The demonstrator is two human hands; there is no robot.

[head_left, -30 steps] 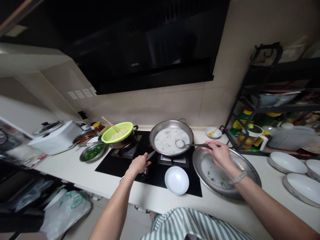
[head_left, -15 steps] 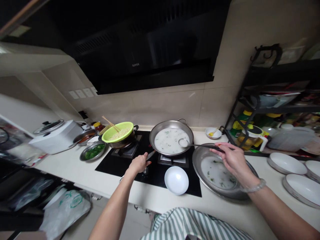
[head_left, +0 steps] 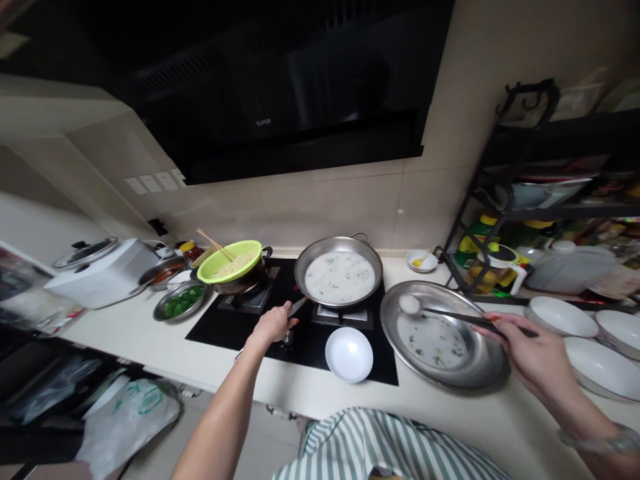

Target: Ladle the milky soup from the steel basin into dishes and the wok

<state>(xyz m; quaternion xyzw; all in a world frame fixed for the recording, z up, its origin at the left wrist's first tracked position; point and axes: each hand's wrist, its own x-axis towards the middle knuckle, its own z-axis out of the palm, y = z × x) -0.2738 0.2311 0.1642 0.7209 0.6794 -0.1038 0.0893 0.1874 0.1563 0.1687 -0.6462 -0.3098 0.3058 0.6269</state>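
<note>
My left hand (head_left: 273,324) is closed around the handle of a steel wok (head_left: 306,267) on the stove, which holds white soup with green bits. In my right hand (head_left: 525,343) is the dark handle of a ladle (head_left: 411,305). Its bowl, full of white liquid, hangs over the left part of a wide steel basin (head_left: 483,367). That basin stands on the counter right of the stove and holds similar white soup with green leaves. Between my hands, at the stove's front edge, sits a white bowl (head_left: 349,355).
A lime-green colander (head_left: 230,263) with chopsticks rests on a pot at the left burner. Beside it is a plate of greens (head_left: 180,303). Several white bowls (head_left: 563,315) stand at the right. A dark range hood (head_left: 300,80) hangs above; a shelf rack (head_left: 480,193) is at right.
My right hand has moved right, carrying the ladle from over the wok to over the steel basin. My left hand stays on the wok handle. The view has shifted slightly.
</note>
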